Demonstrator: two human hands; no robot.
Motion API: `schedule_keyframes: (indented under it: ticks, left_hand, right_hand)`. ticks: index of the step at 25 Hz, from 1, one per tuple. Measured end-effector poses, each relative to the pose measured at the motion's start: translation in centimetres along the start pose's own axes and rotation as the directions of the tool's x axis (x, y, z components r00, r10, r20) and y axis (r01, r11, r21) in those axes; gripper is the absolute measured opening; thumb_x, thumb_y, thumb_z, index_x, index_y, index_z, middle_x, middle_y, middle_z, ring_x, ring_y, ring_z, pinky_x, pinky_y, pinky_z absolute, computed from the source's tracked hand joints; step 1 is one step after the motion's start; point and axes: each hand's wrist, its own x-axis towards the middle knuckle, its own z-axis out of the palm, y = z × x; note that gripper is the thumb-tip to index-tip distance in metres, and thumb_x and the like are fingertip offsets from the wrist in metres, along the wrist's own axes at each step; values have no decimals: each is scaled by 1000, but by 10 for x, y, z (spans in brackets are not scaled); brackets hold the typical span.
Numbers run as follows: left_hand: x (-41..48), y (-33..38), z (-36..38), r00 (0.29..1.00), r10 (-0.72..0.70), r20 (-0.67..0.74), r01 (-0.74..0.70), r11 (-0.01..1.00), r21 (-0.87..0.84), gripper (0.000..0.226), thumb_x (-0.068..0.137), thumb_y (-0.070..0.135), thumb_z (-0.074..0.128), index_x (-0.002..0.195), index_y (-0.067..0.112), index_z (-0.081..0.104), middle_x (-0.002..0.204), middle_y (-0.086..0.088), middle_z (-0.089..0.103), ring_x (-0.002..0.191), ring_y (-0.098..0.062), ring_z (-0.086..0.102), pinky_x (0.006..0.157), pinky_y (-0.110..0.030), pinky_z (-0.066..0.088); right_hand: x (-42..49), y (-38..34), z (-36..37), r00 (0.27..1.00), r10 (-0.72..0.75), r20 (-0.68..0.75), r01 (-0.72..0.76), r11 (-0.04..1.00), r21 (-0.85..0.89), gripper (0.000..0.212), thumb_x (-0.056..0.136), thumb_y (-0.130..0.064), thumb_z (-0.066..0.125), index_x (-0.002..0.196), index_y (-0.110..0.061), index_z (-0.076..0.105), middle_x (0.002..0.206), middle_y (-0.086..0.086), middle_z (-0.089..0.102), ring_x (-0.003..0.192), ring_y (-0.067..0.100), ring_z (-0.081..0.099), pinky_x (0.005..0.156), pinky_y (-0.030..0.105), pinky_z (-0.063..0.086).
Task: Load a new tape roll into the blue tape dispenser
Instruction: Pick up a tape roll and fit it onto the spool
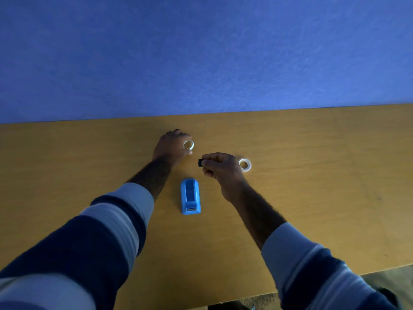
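The blue tape dispenser (190,196) lies on the wooden table (312,175) between my forearms, its well showing no roll. My left hand (171,146) reaches past it to the far side and its fingers rest on a thin white ring (188,144), which looks like a bare tape core. My right hand (220,167) hovers just beyond the dispenser, pinching a small black spindle (200,162) between thumb and fingers. A fuller white tape roll (245,164) lies flat on the table right behind my right hand.
A blue partition wall (201,52) rises along the table's far edge. The table's near edge runs at bottom right, with floor beyond it. My sleeves are striped dark blue and white.
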Motion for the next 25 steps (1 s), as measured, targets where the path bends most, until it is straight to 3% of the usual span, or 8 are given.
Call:
schedule_keyframes:
  ticks: [7, 9, 12, 14, 17, 21, 25]
  left_hand:
    - [-23, -1, -13, 988, -87, 124, 107, 980, -168, 74, 82, 26, 81, 148, 24, 49, 146, -3, 52, 135, -24, 48, 107, -43, 44]
    - [-41, -2, -20, 993, -91, 71, 109, 947, -303, 62, 87, 23, 76, 145, 19, 54, 142, -6, 56, 128, -23, 54, 107, -41, 46]
    - [-69, 6, -30, 990, -142, -24, 112, 860, -498, 34, 94, 28, 69, 125, 15, 70, 114, -1, 73, 101, -14, 69, 92, -35, 55]
    - [-88, 15, -34, 984, -178, 29, 159, 776, -610, 27, 93, 37, 66, 109, 18, 76, 89, 11, 75, 78, -6, 69, 78, -30, 55]
    - [-110, 25, -33, 964, -207, 165, 258, 598, -759, 21, 96, 34, 63, 92, 19, 77, 65, 11, 70, 59, -8, 62, 68, -32, 53]
    - [-126, 29, -35, 942, -265, 205, 313, 483, -818, 25, 86, 42, 64, 80, 22, 77, 66, 4, 72, 58, -14, 62, 68, -39, 57]
    - [-139, 30, -35, 944, -248, 219, 311, 441, -842, 12, 81, 33, 69, 86, 28, 79, 80, -3, 78, 75, -20, 69, 87, -50, 60]
  right_hand:
    - [-3, 0, 3, 1000, -4, -19, 4, 1000, -8, 11, 89, -1, 69, 97, -6, 73, 88, 15, 73, 71, 17, 62, 64, 26, 55]
    - [-5, 2, 7, 1000, -10, -6, 10, 1000, 13, 11, 89, 1, 69, 98, -5, 72, 87, 16, 72, 70, 18, 60, 65, 27, 55]
    - [-10, 6, 14, 1000, -10, 18, 10, 1000, 28, 11, 89, 2, 68, 97, -6, 71, 86, 15, 70, 67, 16, 61, 64, 25, 56]
    - [-12, 9, 17, 1000, -7, 25, 6, 999, 36, 13, 89, 2, 69, 100, -4, 70, 86, 17, 70, 69, 17, 63, 68, 27, 57]
    - [-17, 13, 22, 999, -17, 50, 15, 999, 30, 21, 87, 3, 70, 107, 6, 68, 88, 21, 70, 75, 22, 66, 75, 32, 57]
    - [-28, 18, 24, 997, -51, 54, 52, 999, -16, 23, 84, 6, 70, 107, 4, 69, 95, 24, 72, 85, 27, 68, 81, 37, 56]
    - [-39, 22, 22, 994, -53, 97, 51, 999, 18, 21, 88, 10, 62, 107, 4, 69, 99, 26, 70, 90, 28, 67, 86, 40, 55]
